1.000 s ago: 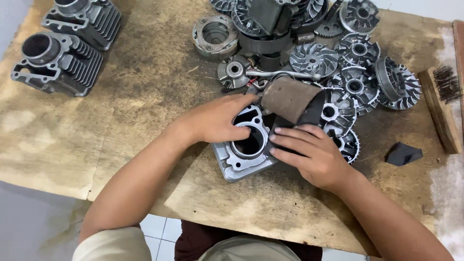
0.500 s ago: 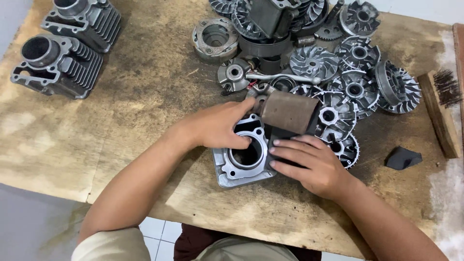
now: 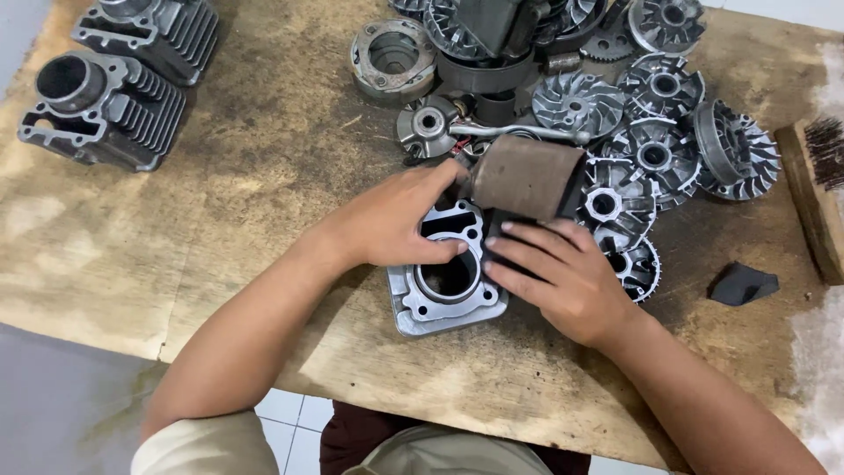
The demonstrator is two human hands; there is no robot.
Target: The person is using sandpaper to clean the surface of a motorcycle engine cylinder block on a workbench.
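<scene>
A grey metal cylinder block (image 3: 440,303) with a round bore lies on the worn wooden board (image 3: 264,176) in front of me. My left hand (image 3: 400,220) rests on its upper left part, thumb at the bore's rim, fingertips touching a curled brown sheet of sandpaper (image 3: 526,176). My right hand (image 3: 563,277) lies flat on the block's right side, its fingers pressing the lower edge of that sandpaper, which arches up over the block's far right corner.
Two finned cylinder blocks (image 3: 105,105) stand at the far left. A heap of round finned metal discs and housings (image 3: 633,114) fills the far right. A wooden wire brush (image 3: 818,189) lies at the right edge, a small dark scrap (image 3: 743,283) near it.
The sandpaper has slid down and left, closer over the block. Both hands have shifted slightly with it, staying on the block.
</scene>
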